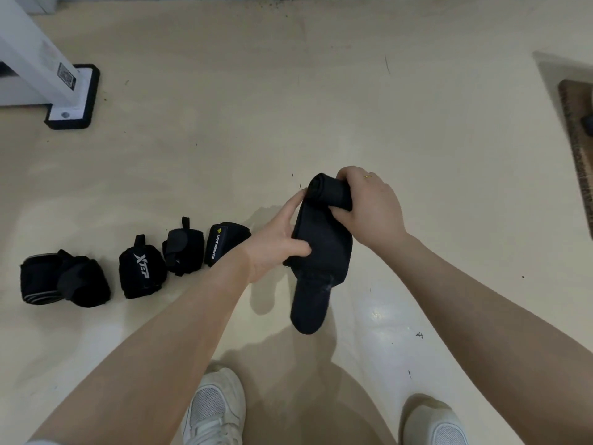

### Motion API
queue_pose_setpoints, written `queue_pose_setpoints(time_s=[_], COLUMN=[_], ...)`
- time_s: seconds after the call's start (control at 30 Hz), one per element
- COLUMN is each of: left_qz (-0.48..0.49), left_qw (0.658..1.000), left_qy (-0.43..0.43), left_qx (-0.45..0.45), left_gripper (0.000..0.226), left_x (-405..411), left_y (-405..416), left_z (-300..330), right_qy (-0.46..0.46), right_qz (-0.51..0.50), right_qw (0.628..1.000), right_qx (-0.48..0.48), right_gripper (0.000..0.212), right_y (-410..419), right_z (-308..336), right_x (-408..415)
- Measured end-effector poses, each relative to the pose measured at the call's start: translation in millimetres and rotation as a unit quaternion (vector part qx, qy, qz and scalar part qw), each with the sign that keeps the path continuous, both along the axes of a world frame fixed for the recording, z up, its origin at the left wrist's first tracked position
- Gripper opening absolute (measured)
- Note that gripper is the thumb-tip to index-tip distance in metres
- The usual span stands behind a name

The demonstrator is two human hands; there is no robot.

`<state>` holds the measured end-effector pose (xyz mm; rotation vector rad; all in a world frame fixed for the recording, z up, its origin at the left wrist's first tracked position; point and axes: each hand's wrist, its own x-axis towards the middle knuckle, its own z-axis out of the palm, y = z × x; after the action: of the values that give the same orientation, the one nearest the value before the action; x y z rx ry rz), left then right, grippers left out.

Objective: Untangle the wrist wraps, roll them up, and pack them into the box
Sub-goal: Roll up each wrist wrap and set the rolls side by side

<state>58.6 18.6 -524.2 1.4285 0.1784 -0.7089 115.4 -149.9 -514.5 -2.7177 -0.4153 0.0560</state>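
Nearest the camera, two white shoes (214,409) stand on the pale floor (321,107), one at the bottom centre and the other at the lower right edge of the view. Above them, both bare forearms reach forward to a black wrist wrap (321,252) held in the air over the floor. The right hand (369,207) curls its fingers round the rolled upper end of the wrap, a gold ring (368,176) showing on one finger; the left hand (277,242) supports the flat band beneath the roll, thumb pressed on its near face and fingers reaching up along its left edge. The unrolled tail hangs down toward the shoes, its rounded end free of the floor. To the left of the left forearm, four rolled wraps (138,264) lie in a curving row on the floor (the one nearest the wrist is partly hidden by it); the leftmost bundle (64,277) looks like two rolls touching. Bare floor spreads wide beyond the hands and to their right. Farther off, at the upper left, a white frame leg (41,59) stands on a black-edged foot plate (75,104); at the right edge lies a brown mat (577,130), cut off by the frame.
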Motion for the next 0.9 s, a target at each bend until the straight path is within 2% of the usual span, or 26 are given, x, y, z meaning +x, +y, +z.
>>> queue_pose_setpoints(time_s=[0.07, 0.13, 0.17, 0.23, 0.37, 0.47, 0.53, 0.6, 0.67, 0.7, 0.77, 0.83, 0.9], left_qz=[0.066, 0.114, 0.122, 0.133, 0.131, 0.13, 0.152, 0.175, 0.195, 0.204, 0.211, 0.196, 0.177], left_qw=[0.995, 0.99, 0.99, 0.989, 0.985, 0.984, 0.983, 0.982, 0.979, 0.977, 0.976, 0.98, 0.984], left_qy=[0.042, 0.064, 0.067, 0.057, 0.005, -0.009, 0.004, 0.019, 0.023, 0.022, 0.022, 0.016, 0.013], left_qx=[-0.056, -0.046, -0.026, 0.027, 0.111, 0.12, 0.101, 0.069, 0.058, 0.058, 0.045, 0.017, -0.02], left_gripper=[0.071, 0.042, 0.036, 0.036, 0.043, 0.037, 0.034, 0.035, 0.036, 0.037, 0.04, 0.038, 0.035], left_x=[1.6, 3.9, 4.8, 7.7, 9.1, 8.1, 6.9, 5.1, 3.5, 3.4, 3.6, 2.7, 0.7], left_y=[-2.3, -6.2, -8.3, -12.1, -11.9, -6.7, -3.1, 0.6, 6.8, 10.9, 16.3, 15.0, 10.6], left_z=[4.0, 5.1, 5.6, 6.2, 8.2, 5.0, 4.0, 3.3, 1.5, 0.0, -1.8, -1.0, -1.1], right_qy=[-0.052, -0.108, -0.135, -0.18, -0.245, -0.23, -0.203, -0.116, 0.063, 0.138, 0.236, 0.352, 0.451], right_qz=[0.005, 0.025, 0.035, 0.056, 0.068, 0.089, 0.144, 0.224, 0.247, 0.225, 0.107, -0.022, -0.073], right_qw=[0.998, 0.993, 0.989, 0.98, 0.961, 0.963, 0.963, 0.966, 0.966, 0.959, 0.937, 0.874, 0.789], right_qx=[-0.024, -0.038, -0.045, -0.061, -0.105, -0.113, -0.102, -0.051, 0.041, 0.106, 0.235, 0.334, 0.411], right_gripper=[0.03, 0.033, 0.038, 0.043, 0.029, 0.032, 0.041, 0.052, 0.06, 0.059, 0.052, 0.049, 0.038], right_y=[4.2, 6.4, 7.6, 10.6, 16.6, 18.8, 17.8, 13.9, 7.9, 5.3, 0.1, -2.3, -2.0], right_z=[-3.9, -7.3, -8.1, -9.3, -11.0, -11.6, -8.2, -1.9, 9.5, 13.6, 15.6, 12.8, 7.5], right_x=[-5.7, -11.1, -13.9, -17.3, -20.6, -22.6, -17.9, -7.7, 0.9, 2.1, 1.0, -1.4, -3.9])
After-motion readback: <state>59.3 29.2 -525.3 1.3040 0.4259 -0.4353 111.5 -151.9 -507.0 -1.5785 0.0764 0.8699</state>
